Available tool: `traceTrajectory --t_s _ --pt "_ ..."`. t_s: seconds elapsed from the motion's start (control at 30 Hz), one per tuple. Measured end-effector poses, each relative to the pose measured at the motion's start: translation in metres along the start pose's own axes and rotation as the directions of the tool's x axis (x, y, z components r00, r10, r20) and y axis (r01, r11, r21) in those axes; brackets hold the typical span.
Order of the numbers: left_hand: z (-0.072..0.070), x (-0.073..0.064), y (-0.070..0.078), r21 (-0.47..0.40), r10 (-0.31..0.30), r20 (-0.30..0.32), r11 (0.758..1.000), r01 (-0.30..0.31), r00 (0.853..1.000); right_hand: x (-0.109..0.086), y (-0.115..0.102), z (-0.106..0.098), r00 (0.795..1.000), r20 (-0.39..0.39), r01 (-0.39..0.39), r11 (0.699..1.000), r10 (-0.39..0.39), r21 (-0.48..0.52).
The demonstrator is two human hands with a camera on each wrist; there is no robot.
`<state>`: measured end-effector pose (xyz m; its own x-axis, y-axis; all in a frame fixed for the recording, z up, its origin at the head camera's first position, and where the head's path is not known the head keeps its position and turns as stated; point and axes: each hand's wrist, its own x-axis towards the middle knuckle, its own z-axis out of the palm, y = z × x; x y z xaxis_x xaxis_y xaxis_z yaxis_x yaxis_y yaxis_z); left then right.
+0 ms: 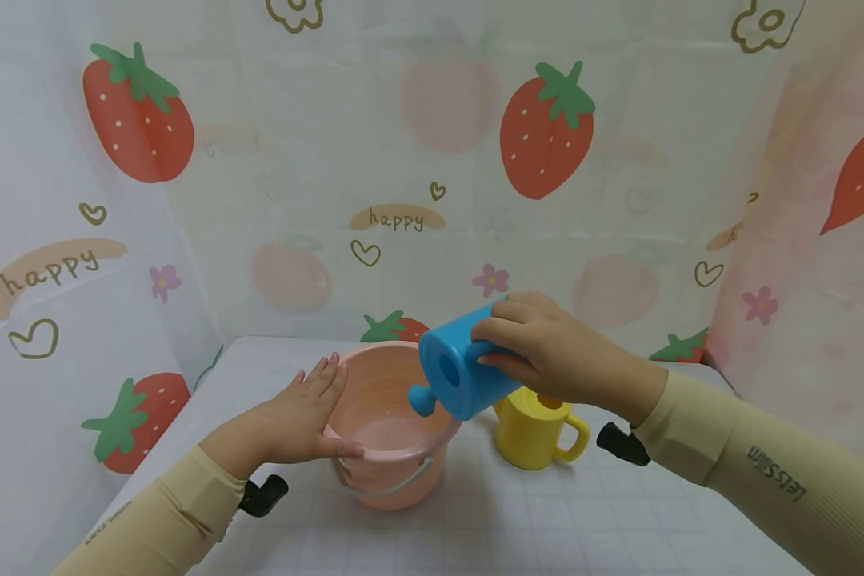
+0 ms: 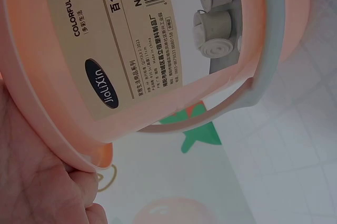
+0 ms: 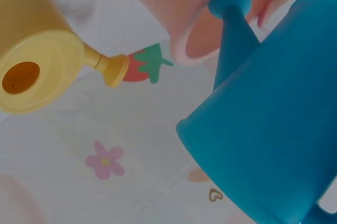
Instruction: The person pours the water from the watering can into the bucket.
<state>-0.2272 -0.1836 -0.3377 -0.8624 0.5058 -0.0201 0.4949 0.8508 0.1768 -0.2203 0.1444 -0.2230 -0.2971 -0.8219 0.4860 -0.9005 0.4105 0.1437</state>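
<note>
A pink bucket [image 1: 389, 470] stands on the table, its pale handle hanging down at the front. My left hand [image 1: 295, 420] rests on its left rim, fingers straight and thumb spread over the near rim. The left wrist view has the bucket's printed label [image 2: 131, 39] close up. With curled fingers my right hand [image 1: 536, 344] grips the handle of a blue toy watering can [image 1: 468, 392]. This can is tilted over the bucket's right side, its round spout head [image 1: 422, 400] pointing down over the opening. No water shows coming from the spout.
Just right of the bucket, a yellow toy watering can [image 1: 526, 440] stands upright behind and below my right hand, its handle facing right. A white gridded cloth covers the table [image 1: 547, 520]. Strawberry-printed curtains [image 1: 432, 160] hang at the back and sides.
</note>
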Motion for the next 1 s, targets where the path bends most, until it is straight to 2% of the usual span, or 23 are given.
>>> traceTrajectory --t_s 0.43,1.0 --pt "0.0012 0.0018 -0.0018 0.01 0.001 -0.002 1.0 -0.001 1.0 0.0015 0.0018 -0.0037 1.0 0.004 0.003 0.999 -0.002 -0.035" --pt "0.0036 0.0024 -0.0028 0.008 -0.002 -0.003 1.0 0.002 1.0 0.0002 0.0041 -0.0061 0.999 -0.031 0.013 0.999 -0.014 -0.047"
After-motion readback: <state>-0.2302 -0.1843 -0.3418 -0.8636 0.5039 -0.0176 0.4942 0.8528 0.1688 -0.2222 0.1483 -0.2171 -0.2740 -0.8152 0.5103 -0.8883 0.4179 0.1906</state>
